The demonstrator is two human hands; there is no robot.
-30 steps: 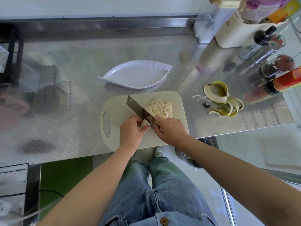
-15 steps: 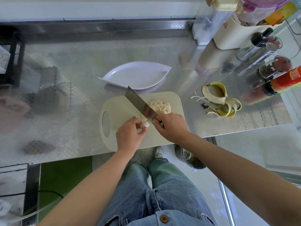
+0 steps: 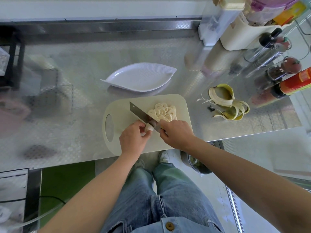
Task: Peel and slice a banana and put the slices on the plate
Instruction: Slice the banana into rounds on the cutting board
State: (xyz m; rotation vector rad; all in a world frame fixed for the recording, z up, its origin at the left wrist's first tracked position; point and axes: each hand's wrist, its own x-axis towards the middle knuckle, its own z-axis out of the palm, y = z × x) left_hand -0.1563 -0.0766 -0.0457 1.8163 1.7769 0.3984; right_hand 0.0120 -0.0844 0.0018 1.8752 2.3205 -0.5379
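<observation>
A short stub of peeled banana (image 3: 149, 127) lies on the cream cutting board (image 3: 121, 113), pinched between the fingers of my left hand (image 3: 134, 138). My right hand (image 3: 176, 133) grips the handle of a cleaver (image 3: 141, 113), whose blade rests against the stub's right end. A pile of several round banana slices (image 3: 164, 112) sits on the board just right of the blade. The white leaf-shaped plate (image 3: 139, 77) stands behind the board, with nothing on it.
The banana peel (image 3: 227, 101) lies on the steel counter right of the board. Bottles, jars and containers (image 3: 276, 52) crowd the back right corner. The counter's front edge (image 3: 67, 163) runs just under my wrists.
The cleaver rose off the board, then came back down against the banana stub. The view shifted slightly; the slice pile stays in place.
</observation>
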